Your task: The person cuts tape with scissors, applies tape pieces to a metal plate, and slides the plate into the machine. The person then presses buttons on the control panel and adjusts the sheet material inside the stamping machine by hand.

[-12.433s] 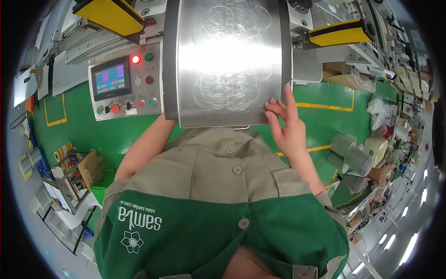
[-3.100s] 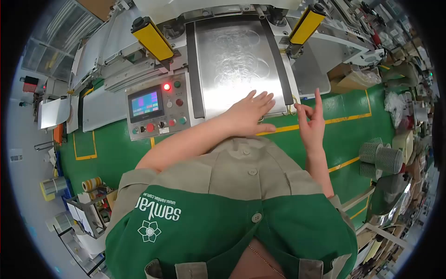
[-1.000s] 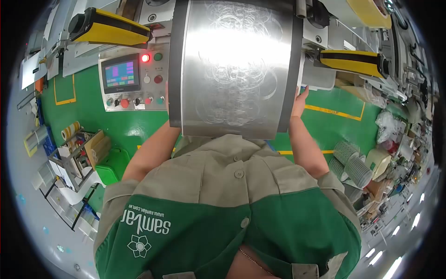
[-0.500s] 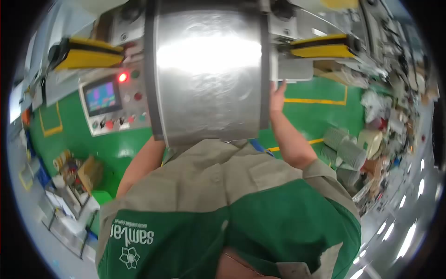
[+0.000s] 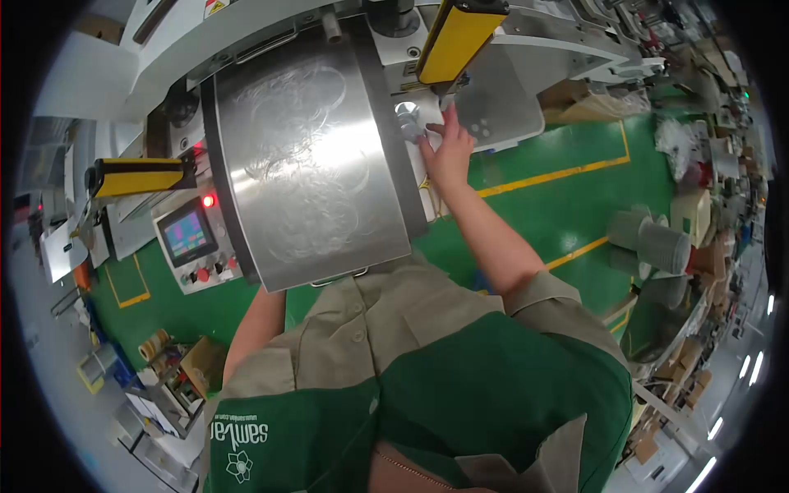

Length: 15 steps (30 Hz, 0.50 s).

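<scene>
A shiny metal plate (image 5: 308, 164) with embossed, swirling shapes lies in front of me on the machine, between dark side edges. My right hand (image 5: 450, 156) is just right of the plate, over a light-coloured machine part, with its fingers apart. A round shiny metal piece (image 5: 407, 115) lies close to its fingertips; I cannot tell whether they touch. Nothing shows in that hand. Of my left side only the forearm (image 5: 256, 329) is visible, and the hand is hidden beneath the plate's near left corner.
Yellow-and-black posts (image 5: 460, 41) stand on both sides of the plate. A control panel (image 5: 189, 238) with a lit screen and a red light is at the left. Grey containers (image 5: 662, 246) and boxes line the right side of the green floor (image 5: 534, 214).
The view has turned, so the plate now appears further left and tilted. My right hand has moved forward from the plate's right edge onto the machine part beside it.
</scene>
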### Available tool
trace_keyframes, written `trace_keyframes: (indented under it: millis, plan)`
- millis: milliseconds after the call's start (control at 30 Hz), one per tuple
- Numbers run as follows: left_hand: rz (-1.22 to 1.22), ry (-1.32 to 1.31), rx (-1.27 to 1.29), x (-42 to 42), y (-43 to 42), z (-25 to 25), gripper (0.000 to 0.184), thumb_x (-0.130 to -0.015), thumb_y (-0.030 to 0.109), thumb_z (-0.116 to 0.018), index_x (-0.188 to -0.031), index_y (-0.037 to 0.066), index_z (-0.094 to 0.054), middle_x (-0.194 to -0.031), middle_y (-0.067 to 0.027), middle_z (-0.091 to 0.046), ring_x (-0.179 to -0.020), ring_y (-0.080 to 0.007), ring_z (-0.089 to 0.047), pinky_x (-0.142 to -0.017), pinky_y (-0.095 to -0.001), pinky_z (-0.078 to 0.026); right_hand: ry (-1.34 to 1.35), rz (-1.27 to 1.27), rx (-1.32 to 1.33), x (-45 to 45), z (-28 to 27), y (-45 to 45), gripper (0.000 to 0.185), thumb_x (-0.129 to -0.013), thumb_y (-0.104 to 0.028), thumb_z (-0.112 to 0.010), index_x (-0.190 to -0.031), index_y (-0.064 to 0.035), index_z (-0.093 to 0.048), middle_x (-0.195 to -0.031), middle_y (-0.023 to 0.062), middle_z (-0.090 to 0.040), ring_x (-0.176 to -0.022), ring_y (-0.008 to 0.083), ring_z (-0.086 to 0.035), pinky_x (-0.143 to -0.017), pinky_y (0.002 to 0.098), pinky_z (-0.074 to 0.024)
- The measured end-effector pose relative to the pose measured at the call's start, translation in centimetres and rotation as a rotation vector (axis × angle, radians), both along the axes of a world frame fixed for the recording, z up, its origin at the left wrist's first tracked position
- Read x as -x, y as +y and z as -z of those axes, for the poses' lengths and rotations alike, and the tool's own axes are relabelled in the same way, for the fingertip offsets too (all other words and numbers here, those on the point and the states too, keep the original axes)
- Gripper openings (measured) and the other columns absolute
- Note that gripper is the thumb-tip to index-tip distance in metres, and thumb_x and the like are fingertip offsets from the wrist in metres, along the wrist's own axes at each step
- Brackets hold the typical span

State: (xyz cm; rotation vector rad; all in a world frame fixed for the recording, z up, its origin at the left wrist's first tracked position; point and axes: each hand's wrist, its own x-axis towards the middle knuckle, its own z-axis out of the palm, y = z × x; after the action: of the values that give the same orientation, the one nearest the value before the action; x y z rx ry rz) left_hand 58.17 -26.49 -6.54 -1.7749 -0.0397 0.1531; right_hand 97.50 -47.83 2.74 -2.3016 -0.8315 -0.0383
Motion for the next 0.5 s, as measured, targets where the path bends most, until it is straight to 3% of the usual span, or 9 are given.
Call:
trace_keyframes:
  millis: [133,167,233,300,333,367,400,433,500]
  plan:
    - [-0.116,0.006,0.057,-1.3,-1.1,-0.4,0.054,-0.104,0.042,-0.034,-0.149,0.012,-0.039,-0.150,-0.0057,-0.043,-0.138,-0.0254,-0.039,-0.117,-0.0466,-0.025,-0.075,-0.040,0.096,-0.5,1.3,1.8,0.091,-0.076,-0.021,-0.076,-0.151,-0.0027,-0.028,-0.107,0.0049,-0.070,-0.109,0.0317,-0.054,-0.101,0.0485,-0.0345]
    - [-0.164,0.007,0.072,-1.4,-0.9,-0.5,0.054,-0.104,0.041,-0.034,-0.149,0.012,-0.039,-0.150,-0.0056,-0.043,-0.138,-0.0253,-0.039,-0.117,-0.0466,-0.025,0.089,-0.026,0.060,-0.4,0.7,1.8,0.089,-0.076,-0.021,-0.079,-0.149,-0.0018,-0.033,-0.109,0.0071,-0.070,-0.125,0.0346,-0.047,-0.103,0.0490,-0.0320]
    - [-0.257,-0.004,0.109,-3.7,0.2,-0.1,0.054,-0.103,0.041,-0.034,-0.149,0.012,-0.039,-0.150,-0.0055,-0.043,-0.139,-0.0251,-0.039,-0.118,-0.0466,-0.025,0.042,-0.032,-0.017,-0.6,0.6,2.0,0.088,-0.075,-0.015,-0.079,-0.149,-0.0011,-0.033,-0.093,0.0055,-0.069,-0.099,0.0303,-0.057,-0.093,0.0472,-0.0377]
    - [-0.335,-0.033,0.163,-3.7,0.0,0.0,0.054,-0.103,0.041,-0.034,-0.149,0.012,-0.039,-0.150,-0.0054,-0.042,-0.139,-0.0249,-0.039,-0.118,-0.0466,-0.024,0.175,-0.002,-0.066,-0.2,-0.2,1.7,0.086,-0.076,-0.012,-0.077,-0.149,-0.0003,-0.033,-0.088,0.0066,-0.068,-0.093,0.0279,-0.059,-0.090,0.0423,-0.0420]
    - [-0.365,-0.051,0.191,-3.7,-0.1,-0.1,0.054,-0.103,0.041,-0.034,-0.149,0.012,-0.039,-0.151,-0.0054,-0.042,-0.139,-0.0248,-0.038,-0.118,-0.0466,-0.024,0.403,0.013,-0.236,0.0,-0.6,1.5,0.083,-0.079,-0.009,-0.075,-0.149,0.0016,-0.032,-0.084,0.0083,-0.067,-0.091,0.0248,-0.061,-0.088,0.0366,-0.0447]
    - [-0.391,-0.070,0.220,-3.7,-0.2,-0.3,0.054,-0.103,0.041,-0.034,-0.149,0.012,-0.039,-0.151,-0.0053,-0.042,-0.139,-0.0247,-0.038,-0.118,-0.0466,-0.024,0.335,-0.009,-0.322,0.3,-0.4,1.2,0.081,-0.082,-0.007,-0.073,-0.150,0.0033,-0.029,-0.084,0.0091,-0.066,-0.087,0.0221,-0.062,-0.087,0.0341,-0.0466]
    - [-0.412,-0.087,0.249,-3.6,-0.4,-0.6,0.054,-0.103,0.040,-0.035,-0.149,0.012,-0.039,-0.151,-0.0053,-0.042,-0.139,-0.0246,-0.038,-0.118,-0.0466,-0.024,0.397,0.000,-0.354,0.2,-0.4,0.9,0.081,-0.085,-0.004,-0.071,-0.152,0.0008,-0.026,-0.087,0.0041,-0.064,-0.079,0.0108,-0.059,-0.082,0.0249,-0.0479]
    - [-0.430,-0.105,0.280,-3.4,-0.7,-0.9,0.054,-0.103,0.040,-0.035,-0.149,0.012,-0.039,-0.151,-0.0052,-0.042,-0.139,-0.0245,-0.038,-0.118,-0.0466,-0.024,0.578,-0.009,-0.492,0.3,-0.4,0.0,0.082,-0.087,-0.002,-0.071,-0.153,-0.0003,-0.022,-0.091,0.0044,-0.064,-0.081,0.0091,-0.058,-0.080,0.0220,-0.0473]
    - [-0.455,-0.141,0.342,-3.1,-1.1,-0.7,0.054,-0.103,0.040,-0.035,-0.149,0.012,-0.038,-0.151,-0.0051,-0.042,-0.139,-0.0243,-0.038,-0.118,-0.0466,-0.024,0.568,-0.009,-0.601,1.3,-2.1,-1.5,0.081,-0.089,-0.001,-0.070,-0.153,-0.0018,-0.021,-0.093,0.0046,-0.063,-0.083,0.0093,-0.059,-0.081,0.0221,-0.0473]
